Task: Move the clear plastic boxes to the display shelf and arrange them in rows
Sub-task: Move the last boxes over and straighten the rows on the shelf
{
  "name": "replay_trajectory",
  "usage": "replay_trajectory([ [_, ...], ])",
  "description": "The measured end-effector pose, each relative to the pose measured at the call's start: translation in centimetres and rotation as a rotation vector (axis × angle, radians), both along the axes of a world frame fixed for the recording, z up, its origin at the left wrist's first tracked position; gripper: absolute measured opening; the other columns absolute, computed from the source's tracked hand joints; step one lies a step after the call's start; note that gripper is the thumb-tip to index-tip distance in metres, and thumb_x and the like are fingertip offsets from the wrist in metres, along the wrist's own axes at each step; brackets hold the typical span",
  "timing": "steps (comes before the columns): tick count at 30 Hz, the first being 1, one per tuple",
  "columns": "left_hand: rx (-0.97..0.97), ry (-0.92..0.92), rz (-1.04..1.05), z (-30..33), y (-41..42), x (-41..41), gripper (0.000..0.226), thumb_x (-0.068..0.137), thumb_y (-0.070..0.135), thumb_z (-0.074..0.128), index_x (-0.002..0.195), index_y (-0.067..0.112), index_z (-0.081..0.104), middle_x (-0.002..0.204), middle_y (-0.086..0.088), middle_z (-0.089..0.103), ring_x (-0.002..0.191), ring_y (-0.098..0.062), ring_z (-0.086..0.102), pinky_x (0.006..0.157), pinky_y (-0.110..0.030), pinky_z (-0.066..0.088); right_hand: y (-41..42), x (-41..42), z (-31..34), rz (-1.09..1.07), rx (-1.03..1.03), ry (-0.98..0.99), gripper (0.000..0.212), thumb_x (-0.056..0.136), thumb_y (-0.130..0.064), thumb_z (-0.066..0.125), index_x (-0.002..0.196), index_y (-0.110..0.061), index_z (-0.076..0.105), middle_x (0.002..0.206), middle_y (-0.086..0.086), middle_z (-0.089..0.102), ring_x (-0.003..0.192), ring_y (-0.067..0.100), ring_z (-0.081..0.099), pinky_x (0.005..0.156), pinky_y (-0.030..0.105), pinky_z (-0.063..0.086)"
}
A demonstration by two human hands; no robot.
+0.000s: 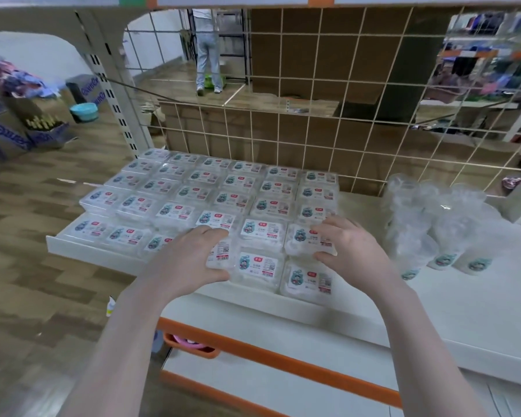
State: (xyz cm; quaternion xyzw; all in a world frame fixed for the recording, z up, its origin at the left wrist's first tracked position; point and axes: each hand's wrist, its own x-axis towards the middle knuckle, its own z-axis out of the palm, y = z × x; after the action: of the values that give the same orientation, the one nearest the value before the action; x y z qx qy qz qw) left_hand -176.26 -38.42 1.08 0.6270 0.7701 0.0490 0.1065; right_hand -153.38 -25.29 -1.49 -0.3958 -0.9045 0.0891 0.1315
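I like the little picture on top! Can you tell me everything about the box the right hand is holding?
The clear plastic box is flat and squarish with rounded corners and looks see-through. Its white label has a teal cartoon figure, a red logo and a barcode. It lies flat in the front rows on the white display shelf, packed against neighbouring boxes. The right hand grips it, fingers over the far edge, thumb at the near edge. Its contents are too blurry to tell.

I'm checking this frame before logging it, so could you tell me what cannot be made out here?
Head view:
- Box under the left hand: label largely covered by the hand.
- Box under the right hand: partly covered.
- Label print: too small.
- Back-row boxes: blurred.
- Cup packs: count unclear through plastic wrap.
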Motion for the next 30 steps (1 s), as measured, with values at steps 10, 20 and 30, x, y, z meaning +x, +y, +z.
replay_trajectory([
  [10, -0.007, 0.009, 0.043, 0.2, -1.1, -0.2, 0.075, 0.084, 0.046, 0.063, 0.146, 0.029, 0.025, 0.15, 0.01, 0.028, 0.136, -0.011, 0.029, 0.107, -0.028, 0.03, 0.0, 0.2, -1.2, 0.01, 0.072, 0.132, 0.033, 0.082, -0.017, 0.069, 0.114, -0.015, 0.066, 0.112, 0.001, 0.063, 0.105, 0.024, 0.055, 0.086, 0.028, 0.041],
  [20, -0.003, 0.001, 0.154, 0.4, -3.7, -1.5, 0.076, 0.082, 0.043, 0.067, 0.146, 0.027, 0.028, 0.146, 0.008, 0.035, 0.131, -0.01, 0.036, 0.104, -0.027, 0.032, 0.0, -0.8, -1.6, 0.066, 0.204, 0.247, 0.03, 0.068, -0.007, 0.08, 0.096, -0.005, 0.072, 0.09, 0.011, 0.069, 0.079, 0.035, 0.064, 0.07, 0.038, 0.052],
  [30, 0.028, -0.037, 0.169, 0.4, -5.7, -7.0, 0.077, 0.082, 0.042, 0.067, 0.147, 0.029, 0.027, 0.15, 0.007, 0.031, 0.137, -0.011, 0.028, 0.106, -0.026, 0.028, -3.2, -7.8, -0.8, 0.026, 0.267, 0.292, 0.027, 0.066, -0.009, 0.082, 0.09, -0.005, 0.072, 0.084, 0.012, 0.069, 0.077, 0.033, 0.065, 0.066, 0.038, 0.054],
])
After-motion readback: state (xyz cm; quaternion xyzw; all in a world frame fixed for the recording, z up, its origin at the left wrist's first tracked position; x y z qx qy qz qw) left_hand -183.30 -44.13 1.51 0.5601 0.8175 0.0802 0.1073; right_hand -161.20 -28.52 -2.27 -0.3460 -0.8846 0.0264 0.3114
